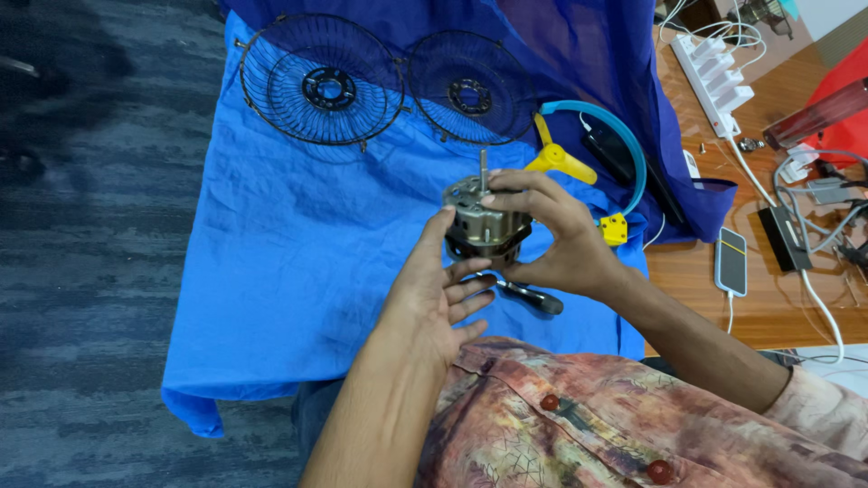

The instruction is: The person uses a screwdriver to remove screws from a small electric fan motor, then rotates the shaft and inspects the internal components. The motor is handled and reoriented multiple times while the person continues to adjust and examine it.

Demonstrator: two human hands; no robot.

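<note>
A metal fan motor (483, 217) with its shaft pointing up is held above the blue cloth (289, 262). My right hand (556, 239) wraps around the motor's right side, thumb and fingers on its top and body. Against the motor's left side rests the thumb of my left hand (436, 294), whose other fingers are spread beneath it. A dark-handled tool (532, 295) lies on the cloth just under my hands, partly hidden by them.
Two round wire fan guards (324, 81) (470, 89) lie at the far side of the cloth. A yellow and blue hacksaw frame (597, 163) lies to the right. On the wooden table (768, 298) are a phone (731, 261), a power strip (719, 77) and cables.
</note>
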